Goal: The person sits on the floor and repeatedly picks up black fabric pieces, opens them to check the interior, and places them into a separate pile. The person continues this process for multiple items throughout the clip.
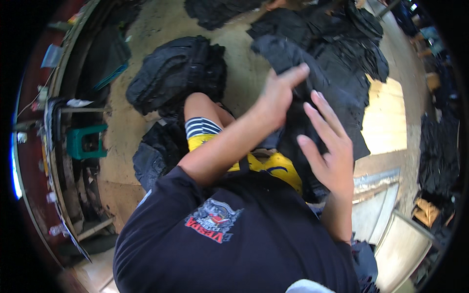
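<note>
In front of my body and to the right, my left hand [279,94] is at a piece of black cloth [288,54]. Its thumb lies along the cloth and the other fingers appear to curl around the edge; motion blurs it slightly. A flap of this cloth rises above the hand and bends over to the left. Just right of it, my right hand [328,146] has its fingers spread over more black cloth [342,95], which covers my right leg and the floor beside it. Nothing is gripped in the right hand.
A thick pile of black cloth [178,73] lies beyond my left knee, and more black cloth [154,154] is beside my left leg. A green plastic stool [88,142] stands at the left. Pale boards [388,117] lie at the right, and dark cloth [439,161] hangs or lies along the right side.
</note>
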The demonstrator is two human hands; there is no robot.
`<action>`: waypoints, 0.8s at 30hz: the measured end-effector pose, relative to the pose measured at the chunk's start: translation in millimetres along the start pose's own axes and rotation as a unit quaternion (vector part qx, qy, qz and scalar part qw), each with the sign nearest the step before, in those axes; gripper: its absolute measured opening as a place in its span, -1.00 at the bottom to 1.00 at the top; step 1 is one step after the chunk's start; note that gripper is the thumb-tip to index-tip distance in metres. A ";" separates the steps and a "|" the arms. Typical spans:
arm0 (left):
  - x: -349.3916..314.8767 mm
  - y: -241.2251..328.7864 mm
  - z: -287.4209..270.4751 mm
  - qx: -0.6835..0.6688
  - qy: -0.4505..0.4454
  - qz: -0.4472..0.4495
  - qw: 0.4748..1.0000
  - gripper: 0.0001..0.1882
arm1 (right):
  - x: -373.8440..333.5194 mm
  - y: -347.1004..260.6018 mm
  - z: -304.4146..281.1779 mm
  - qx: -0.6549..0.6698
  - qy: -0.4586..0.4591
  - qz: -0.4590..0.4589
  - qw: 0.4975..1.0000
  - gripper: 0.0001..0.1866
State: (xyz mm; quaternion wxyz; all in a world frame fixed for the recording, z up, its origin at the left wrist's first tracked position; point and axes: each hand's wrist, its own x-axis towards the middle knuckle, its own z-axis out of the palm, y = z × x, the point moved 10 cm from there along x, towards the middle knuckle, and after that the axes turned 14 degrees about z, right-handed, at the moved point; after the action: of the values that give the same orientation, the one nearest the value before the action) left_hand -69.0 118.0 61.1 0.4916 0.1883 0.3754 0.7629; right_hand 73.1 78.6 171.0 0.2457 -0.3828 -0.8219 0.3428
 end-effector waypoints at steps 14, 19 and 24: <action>187.4 429.0 -114.4 0.721 -0.198 0.367 0.553 -0.51 | -32.2 93.7 7.9 0.022 -0.076 0.170 0.982 -0.60; 204.5 328.4 -297.5 0.921 -0.160 0.211 0.287 -0.15 | -36.7 97.7 5.5 -0.038 -0.056 0.164 0.984 -0.59; 91.8 142.3 -434.1 0.891 -0.085 0.138 0.425 -0.12 | -50.0 119.2 4.5 -0.052 -0.040 0.201 0.977 -0.51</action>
State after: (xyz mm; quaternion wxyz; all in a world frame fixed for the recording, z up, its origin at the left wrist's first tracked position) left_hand -481.5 -1.9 -119.5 -0.0320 0.6344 0.7712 0.0415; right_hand 154.3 93.3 71.4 0.1186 -0.5386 -0.7537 0.3574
